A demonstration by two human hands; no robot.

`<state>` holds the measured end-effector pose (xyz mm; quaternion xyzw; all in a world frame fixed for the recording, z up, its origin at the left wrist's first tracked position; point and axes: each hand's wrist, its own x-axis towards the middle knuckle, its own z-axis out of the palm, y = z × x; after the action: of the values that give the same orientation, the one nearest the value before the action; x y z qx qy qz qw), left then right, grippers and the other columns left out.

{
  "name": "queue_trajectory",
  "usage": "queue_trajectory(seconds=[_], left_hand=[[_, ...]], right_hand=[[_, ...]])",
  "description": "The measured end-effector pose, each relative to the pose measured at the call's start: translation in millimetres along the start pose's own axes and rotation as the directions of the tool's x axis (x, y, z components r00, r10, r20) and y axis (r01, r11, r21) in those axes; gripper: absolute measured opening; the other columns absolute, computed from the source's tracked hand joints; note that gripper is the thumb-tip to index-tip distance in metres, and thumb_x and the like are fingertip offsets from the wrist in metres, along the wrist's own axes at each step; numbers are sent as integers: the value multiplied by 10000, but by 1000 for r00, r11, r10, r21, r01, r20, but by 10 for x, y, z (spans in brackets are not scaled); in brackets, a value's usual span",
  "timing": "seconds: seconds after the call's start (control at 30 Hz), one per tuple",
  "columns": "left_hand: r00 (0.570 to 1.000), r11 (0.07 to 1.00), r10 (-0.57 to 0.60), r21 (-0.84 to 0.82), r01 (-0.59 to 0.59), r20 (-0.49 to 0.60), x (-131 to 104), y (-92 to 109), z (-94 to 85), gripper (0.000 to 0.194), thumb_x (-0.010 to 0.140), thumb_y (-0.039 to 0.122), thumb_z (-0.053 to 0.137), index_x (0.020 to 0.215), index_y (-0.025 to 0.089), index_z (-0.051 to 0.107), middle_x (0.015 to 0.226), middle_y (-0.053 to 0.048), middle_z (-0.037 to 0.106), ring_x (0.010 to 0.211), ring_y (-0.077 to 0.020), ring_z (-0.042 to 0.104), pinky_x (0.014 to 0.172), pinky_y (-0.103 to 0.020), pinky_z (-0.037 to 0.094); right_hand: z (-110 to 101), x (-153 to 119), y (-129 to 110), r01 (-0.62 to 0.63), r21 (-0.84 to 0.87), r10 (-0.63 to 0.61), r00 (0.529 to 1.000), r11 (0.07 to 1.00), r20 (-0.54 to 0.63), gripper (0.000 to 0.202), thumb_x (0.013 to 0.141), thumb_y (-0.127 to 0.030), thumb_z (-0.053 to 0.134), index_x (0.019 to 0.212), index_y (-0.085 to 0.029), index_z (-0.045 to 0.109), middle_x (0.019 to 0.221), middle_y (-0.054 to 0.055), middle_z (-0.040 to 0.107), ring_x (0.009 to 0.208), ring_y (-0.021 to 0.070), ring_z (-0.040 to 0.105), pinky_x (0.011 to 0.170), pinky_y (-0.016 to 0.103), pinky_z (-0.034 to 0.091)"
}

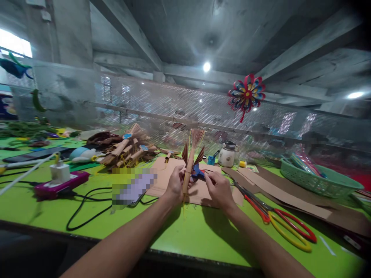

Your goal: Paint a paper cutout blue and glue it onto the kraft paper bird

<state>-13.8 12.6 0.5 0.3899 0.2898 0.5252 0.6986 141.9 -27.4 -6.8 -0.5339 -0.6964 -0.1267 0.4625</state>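
Observation:
A brown paper roll (189, 164) with a pleated fan at its top and a dark pleated fan on each side stands nearly upright in my left hand (175, 183), whose fingers are wrapped round its lower part. My right hand (219, 188) is closed in a pinch at the right end of a small blue piece (198, 172), which lies against the roll's right side. Thin yellow string hangs from the roll's lower end. Under both hands is a flat tan cardboard sheet (162, 172).
Finished-looking paper rolls (127, 148) are heaped at the left, near a purple power strip (62, 185) and a phone (137, 189). Large scissors (285, 226) and a green basket (319, 179) are at the right. A white jar (227, 155) stands behind.

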Motion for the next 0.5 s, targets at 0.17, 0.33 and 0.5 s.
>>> queue_trajectory(seconds=[0.17, 0.33, 0.5], left_hand=[[998, 996, 33, 89, -28, -60, 78, -24, -35, 128, 665, 221, 588, 738, 122, 621, 502, 26, 497, 426, -71, 439, 421, -171, 334], [990, 965, 39, 262, -2, -135, 244, -39, -149, 80, 790, 167, 630, 748, 114, 587, 601, 19, 539, 489, -73, 487, 463, -182, 394], [985, 888, 35, 458, 47, -168, 413, 53, -319, 302, 931, 335, 561, 1162, 141, 572, 1111, -83, 607, 915, -190, 620, 772, -380, 543]], right_hand=[[19, 37, 111, -178, 51, 174, 982, 983, 66, 311, 870, -306, 492, 646, -159, 651, 658, 72, 659, 620, 186, 569, 600, 277, 363], [5, 76, 241, -259, 87, 250, 963, 962, 104, 342, 856, -325, 467, 620, -160, 650, 617, 76, 675, 594, 195, 593, 566, 267, 385], [18, 73, 273, -278, 108, 260, 952, 954, 161, 342, 842, -310, 472, 567, -173, 624, 573, 60, 669, 559, 192, 605, 529, 257, 395]])
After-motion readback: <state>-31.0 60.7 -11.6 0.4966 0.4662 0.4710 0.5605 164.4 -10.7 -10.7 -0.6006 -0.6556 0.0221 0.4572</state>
